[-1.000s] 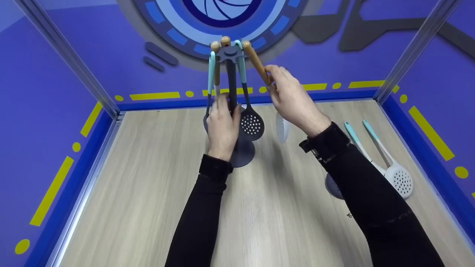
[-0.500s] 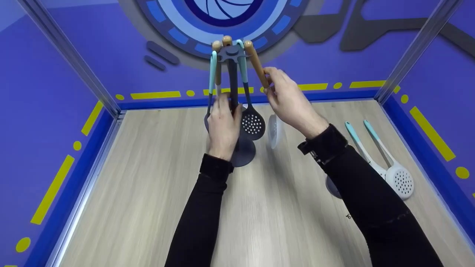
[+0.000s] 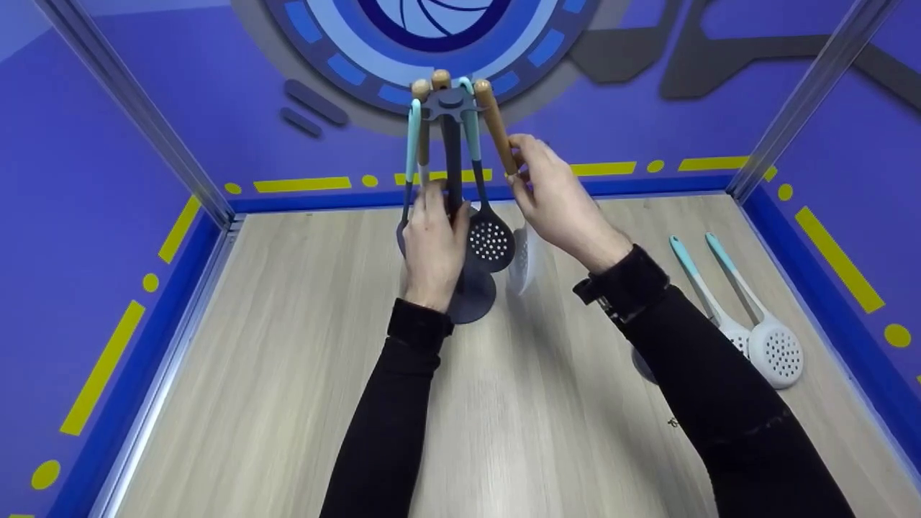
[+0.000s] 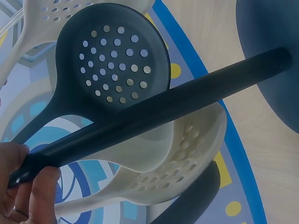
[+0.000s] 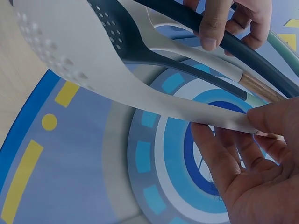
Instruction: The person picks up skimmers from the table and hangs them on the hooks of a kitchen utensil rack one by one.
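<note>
My left hand [image 3: 434,248] grips the dark post [image 3: 451,155] of an upright utensil stand. The post also crosses the left wrist view, with the fingers curled round its end. My right hand [image 3: 561,198] pinches a white skimmer [image 5: 103,70] on its neck, just below the wooden handle [image 3: 495,122]. That handle's top is at the edge of the stand's notched rack [image 3: 447,104]; whether it is hooked there I cannot tell. Beside the post hangs a black skimmer [image 3: 491,241] with a mint handle. Other mint-handled and wooden-handled utensils hang around the rack, partly hidden.
On the table's right side lie a white skimmer [image 3: 777,352] and another white perforated utensil [image 3: 730,327], both mint-handled. A dark utensil [image 3: 642,365] is mostly hidden under my right sleeve. Blue printed walls [image 3: 180,108] enclose the wooden table [image 3: 288,360].
My right hand has shifted slightly left and down, and the white skimmer's head has swung left towards the stand. My left hand has stayed on the post.
</note>
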Action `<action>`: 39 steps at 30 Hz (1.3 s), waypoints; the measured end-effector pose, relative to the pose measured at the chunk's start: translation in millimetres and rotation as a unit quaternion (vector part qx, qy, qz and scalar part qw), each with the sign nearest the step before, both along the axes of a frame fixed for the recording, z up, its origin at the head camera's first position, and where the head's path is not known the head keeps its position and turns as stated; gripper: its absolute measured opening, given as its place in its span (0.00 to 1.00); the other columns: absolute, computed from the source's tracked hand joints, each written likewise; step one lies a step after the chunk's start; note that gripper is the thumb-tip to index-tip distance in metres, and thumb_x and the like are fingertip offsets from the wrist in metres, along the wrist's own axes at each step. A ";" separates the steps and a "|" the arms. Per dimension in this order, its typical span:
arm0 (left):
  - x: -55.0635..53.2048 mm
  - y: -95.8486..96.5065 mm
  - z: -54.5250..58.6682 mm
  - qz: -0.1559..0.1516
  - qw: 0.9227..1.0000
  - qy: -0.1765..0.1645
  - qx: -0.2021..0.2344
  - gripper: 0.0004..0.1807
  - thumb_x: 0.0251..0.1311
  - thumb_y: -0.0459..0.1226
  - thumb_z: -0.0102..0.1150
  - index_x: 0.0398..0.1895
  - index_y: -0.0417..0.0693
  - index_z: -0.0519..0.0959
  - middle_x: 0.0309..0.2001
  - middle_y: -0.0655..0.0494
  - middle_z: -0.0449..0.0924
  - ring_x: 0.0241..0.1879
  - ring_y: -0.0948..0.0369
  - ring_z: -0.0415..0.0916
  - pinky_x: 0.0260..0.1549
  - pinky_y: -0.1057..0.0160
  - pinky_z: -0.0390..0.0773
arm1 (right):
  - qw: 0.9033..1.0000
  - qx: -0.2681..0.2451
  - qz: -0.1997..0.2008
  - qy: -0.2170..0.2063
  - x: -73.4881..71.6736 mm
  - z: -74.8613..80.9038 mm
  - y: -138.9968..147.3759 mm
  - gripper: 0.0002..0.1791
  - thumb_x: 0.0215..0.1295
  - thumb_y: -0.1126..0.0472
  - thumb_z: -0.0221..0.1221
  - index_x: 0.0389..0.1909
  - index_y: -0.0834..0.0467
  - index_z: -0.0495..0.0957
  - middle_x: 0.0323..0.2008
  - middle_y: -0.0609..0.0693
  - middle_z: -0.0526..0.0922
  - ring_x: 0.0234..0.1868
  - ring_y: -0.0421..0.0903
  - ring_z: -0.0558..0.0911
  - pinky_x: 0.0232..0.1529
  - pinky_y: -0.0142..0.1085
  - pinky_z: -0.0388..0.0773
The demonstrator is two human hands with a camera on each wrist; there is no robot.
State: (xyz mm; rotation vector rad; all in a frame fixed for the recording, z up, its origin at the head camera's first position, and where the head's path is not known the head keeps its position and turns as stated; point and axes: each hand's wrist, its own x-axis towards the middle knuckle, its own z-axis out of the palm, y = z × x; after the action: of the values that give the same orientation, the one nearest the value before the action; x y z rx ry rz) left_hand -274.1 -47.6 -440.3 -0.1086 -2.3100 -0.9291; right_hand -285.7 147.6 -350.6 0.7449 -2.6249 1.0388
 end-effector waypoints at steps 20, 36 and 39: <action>1.4 -0.6 -0.3 0.006 1.000 -0.003 -0.008 0.23 0.85 0.41 0.71 0.71 0.37 0.80 0.64 0.36 0.90 0.60 0.37 0.92 0.56 0.35 0.94 | 1.000 -0.003 -0.003 -0.011 4.2 -2.8 -5.1 0.27 0.94 0.65 0.54 0.86 0.61 0.67 0.71 0.64 0.82 0.68 0.59 0.89 0.68 0.52 0.91; 1.6 0.1 0.3 0.003 1.000 -0.003 -0.006 0.22 0.85 0.41 0.71 0.71 0.37 0.80 0.64 0.36 0.90 0.60 0.36 0.92 0.57 0.34 0.94 | 1.000 -0.010 -0.001 -0.014 4.6 -6.4 -0.4 0.26 0.94 0.62 0.56 0.85 0.63 0.69 0.69 0.64 0.83 0.66 0.59 0.89 0.66 0.54 0.91; 1.6 0.0 0.5 0.004 1.000 -0.001 -0.007 0.22 0.85 0.41 0.70 0.70 0.37 0.80 0.64 0.35 0.90 0.59 0.36 0.92 0.57 0.35 0.94 | 1.000 -0.009 0.002 -0.014 4.8 -6.6 1.6 0.26 0.94 0.62 0.56 0.84 0.63 0.70 0.69 0.64 0.84 0.66 0.59 0.89 0.67 0.53 0.91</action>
State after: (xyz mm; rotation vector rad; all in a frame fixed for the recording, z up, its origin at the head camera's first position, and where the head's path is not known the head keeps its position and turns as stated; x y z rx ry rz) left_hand -272.6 -47.6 -439.8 -0.1040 -2.3179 -0.9086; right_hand -280.9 149.2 -357.2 0.7362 -2.6356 1.0807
